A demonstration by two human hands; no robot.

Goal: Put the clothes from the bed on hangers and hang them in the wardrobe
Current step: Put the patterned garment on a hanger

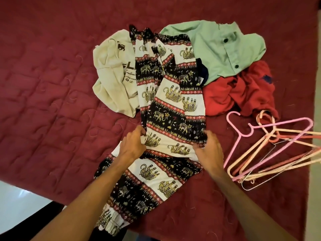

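My left hand pinches the left edge of the elephant-print trousers. My right hand curls round their right edge. The trousers lie lengthwise on the maroon bed, overlapping a beige T-shirt, beside a green shirt and a red garment. Plastic hangers are piled on the right.
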